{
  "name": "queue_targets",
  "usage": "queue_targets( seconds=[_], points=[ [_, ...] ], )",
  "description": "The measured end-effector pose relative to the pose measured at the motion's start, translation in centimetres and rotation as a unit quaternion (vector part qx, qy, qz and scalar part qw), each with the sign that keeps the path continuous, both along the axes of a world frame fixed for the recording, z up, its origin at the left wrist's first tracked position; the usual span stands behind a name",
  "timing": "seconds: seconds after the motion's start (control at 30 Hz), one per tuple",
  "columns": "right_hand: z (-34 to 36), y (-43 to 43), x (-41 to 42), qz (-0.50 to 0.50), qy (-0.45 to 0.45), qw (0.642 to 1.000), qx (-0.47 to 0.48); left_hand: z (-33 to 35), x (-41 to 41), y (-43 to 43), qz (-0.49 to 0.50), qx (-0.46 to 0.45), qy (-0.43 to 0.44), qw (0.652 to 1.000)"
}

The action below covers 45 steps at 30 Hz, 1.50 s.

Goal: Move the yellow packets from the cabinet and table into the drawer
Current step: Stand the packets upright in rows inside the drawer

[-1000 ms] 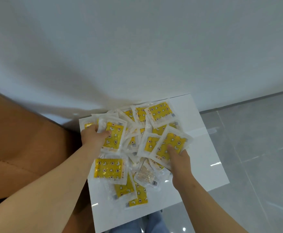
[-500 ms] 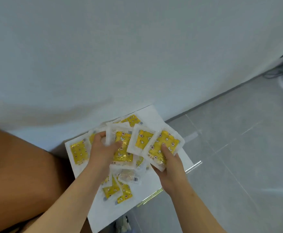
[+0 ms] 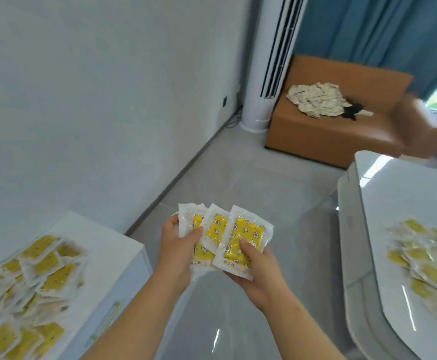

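Note:
Both hands hold a fan of yellow packets (image 3: 220, 229) in clear wrappers over the grey floor. My left hand (image 3: 178, 245) grips the left side of the fan, thumb on top. My right hand (image 3: 257, 266) grips the right side, thumb pressed on the front packet (image 3: 243, 237). A heap of the same yellow packets (image 3: 30, 279) lies on the white cabinet (image 3: 108, 242) at the lower left. Another spread of yellow packets (image 3: 425, 258) lies on the white table (image 3: 399, 203) at the right. No drawer is in view.
An orange sofa (image 3: 342, 133) with a pile of pale packets and a black object stands at the back. A white tower air conditioner (image 3: 269, 63) stands beside it against the white wall. Blue curtains hang behind. Grey tiled floor lies between cabinet and table.
My view has swung from the cabinet top to the right, toward the room. Both hands have lifted a bunch of packets off the cabinet heap and carry them over the floor.

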State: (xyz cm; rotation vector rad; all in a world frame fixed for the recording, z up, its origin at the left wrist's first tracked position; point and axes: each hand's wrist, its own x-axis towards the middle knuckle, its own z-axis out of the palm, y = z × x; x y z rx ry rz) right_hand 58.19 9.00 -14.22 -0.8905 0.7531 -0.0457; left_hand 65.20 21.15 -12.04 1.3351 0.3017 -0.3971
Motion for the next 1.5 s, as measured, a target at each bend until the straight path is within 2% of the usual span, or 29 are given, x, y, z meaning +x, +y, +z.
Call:
queue_targets(
  seconds=[0.17, 0.33, 0.6, 0.73, 0.93, 1.17, 1.5],
  points=[
    [2.2, -11.7, -15.5, -0.167, -0.008, 0.986, -0.024, 1.9, -12.6, -14.7, -0.144, -0.020, 0.004, 0.989],
    [3.2, -20.4, -28.2, -0.314, 0.007, 0.949, -0.028, 2.4, -23.2, -26.8, -0.291, -0.028, 0.021, 0.956],
    [2.0, -32.9, -41.5, -0.449, 0.035, 0.892, -0.040, -0.4, -34.8, -43.4, -0.443, -0.018, 0.032, 0.896],
    [1.4, -41.0, -44.2, -0.460, 0.058, 0.885, -0.051, -1.1, -37.3, -51.8, -0.467, -0.022, 0.023, 0.884],
    [1.8, -54.7, -47.4, -0.458, 0.065, 0.886, -0.033, -1.4, -40.3, -65.7, -0.474, 0.019, 0.014, 0.880],
    [1.1, -67.3, -53.1, -0.440, 0.051, 0.897, -0.019, -2.1, -46.1, -78.2, -0.459, 0.040, -0.006, 0.888],
    [0.2, -90.0, -70.1, -0.366, 0.058, 0.927, -0.061, -2.2, -63.2, -98.3, -0.398, 0.036, 0.052, 0.915]
  ],
)
